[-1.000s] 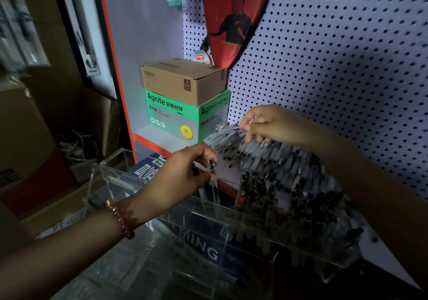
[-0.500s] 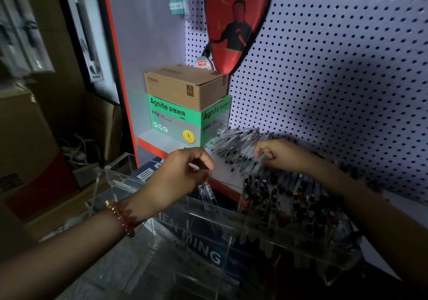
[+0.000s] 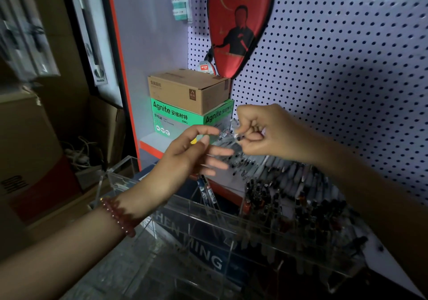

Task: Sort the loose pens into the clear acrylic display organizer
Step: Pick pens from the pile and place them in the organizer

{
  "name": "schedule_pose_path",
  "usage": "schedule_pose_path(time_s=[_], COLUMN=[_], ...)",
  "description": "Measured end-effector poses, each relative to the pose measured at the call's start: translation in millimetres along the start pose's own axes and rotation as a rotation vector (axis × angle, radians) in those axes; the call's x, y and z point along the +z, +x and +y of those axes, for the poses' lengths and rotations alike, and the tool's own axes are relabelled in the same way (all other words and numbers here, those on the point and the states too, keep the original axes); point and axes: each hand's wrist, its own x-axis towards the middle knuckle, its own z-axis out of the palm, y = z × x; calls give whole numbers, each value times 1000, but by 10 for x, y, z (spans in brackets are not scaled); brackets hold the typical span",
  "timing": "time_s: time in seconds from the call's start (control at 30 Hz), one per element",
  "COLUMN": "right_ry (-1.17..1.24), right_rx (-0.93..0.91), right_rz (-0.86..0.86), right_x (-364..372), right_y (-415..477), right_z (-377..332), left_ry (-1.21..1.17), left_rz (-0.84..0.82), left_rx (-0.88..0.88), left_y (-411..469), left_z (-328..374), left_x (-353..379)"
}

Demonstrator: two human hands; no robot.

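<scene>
Pen (image 3: 237,135) pinched in right hand (image 3: 268,135), left hand (image 3: 190,153) spread — just beside

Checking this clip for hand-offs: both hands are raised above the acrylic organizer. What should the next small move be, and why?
Probably pass the pen from the right hand to the left hand. The right hand pinches it above the loose pile. The left hand is open, with its fingers stretched toward the pen but not touching it. It sits over the organizer section where a few pens stand.
</scene>
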Motion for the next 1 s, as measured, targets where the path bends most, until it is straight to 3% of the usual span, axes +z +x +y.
schedule_pose_path(time_s=[0.13,0.23,0.3,0.37,0.47,0.63,0.83,1.0], right_ry=[144,180,251,271,127,-59,-126,-216], right_rx=[26,58,105,165,286,450,455,343], right_rz=[-134,-221,-248,-160,-96,-336,-354,-219], right_x=[139,130,85,77,157,274,428,376], right_y=[21,18,5,-31,-157,-372,-401,-415], right_z=[-140,-127,-29,189,680,1178,1225,1188], left_ry=[-293,-348,-321,-301,-299,-275,36,136], left_rz=[-14,59,115,161,194,181,112,70], left_rx=[-131,-222,-262,-274,-248,-189,-63,-36], left_y=[5,42,69,95,142,145,96,54], left_z=[14,-32,-66,-64,-30,-10,-23,-33], left_x=[127,177,169,149,121,100,94,86])
